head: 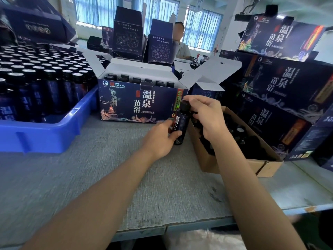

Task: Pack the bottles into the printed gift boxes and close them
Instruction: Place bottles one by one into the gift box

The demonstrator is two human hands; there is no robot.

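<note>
A dark bottle (182,123) with a black cap stands tilted just above the table, in front of the open printed gift box (137,105). My left hand (160,138) grips the bottle's lower body. My right hand (205,114) pinches the black cap at its top. The gift box's flaps stand open and several black-capped bottles (138,80) fill it in rows.
A blue crate (45,130) full of bottles sits at the left. A brown carton (239,159) of black caps lies at the right, beside stacked closed gift boxes (281,91). Erected empty boxes (128,37) and a seated person are behind. Grey mat covers the table front.
</note>
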